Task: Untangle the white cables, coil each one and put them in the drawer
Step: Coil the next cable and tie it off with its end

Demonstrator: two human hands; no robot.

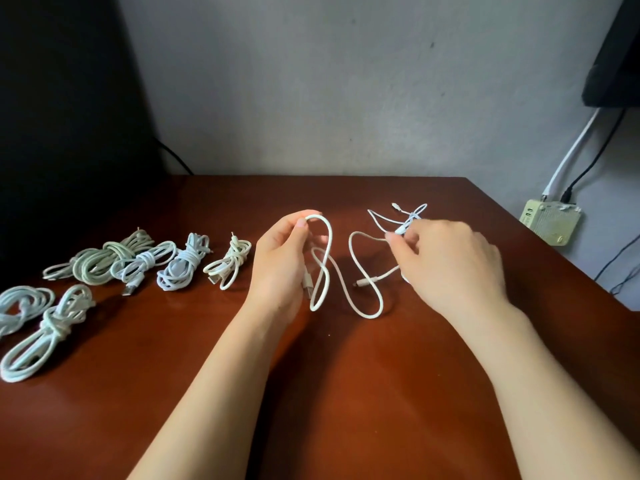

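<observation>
Over the bench's [346, 393] middle, the left hand [277, 268] pinches a thick white cable [331, 239]. The right hand [453, 265] pinches a thin knotted cable [411, 218]. We judge that pulling the hands apart would tighten that knot.

Bench: glossy, brown. Wrapped bundles [183, 266], bench left: pale, wound tight. Thick cable: smooth, S-looped.

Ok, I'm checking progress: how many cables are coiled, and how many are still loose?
Coiled cables: 6
Loose cables: 2 (thick cable, thin cable)
Total: 8
</observation>
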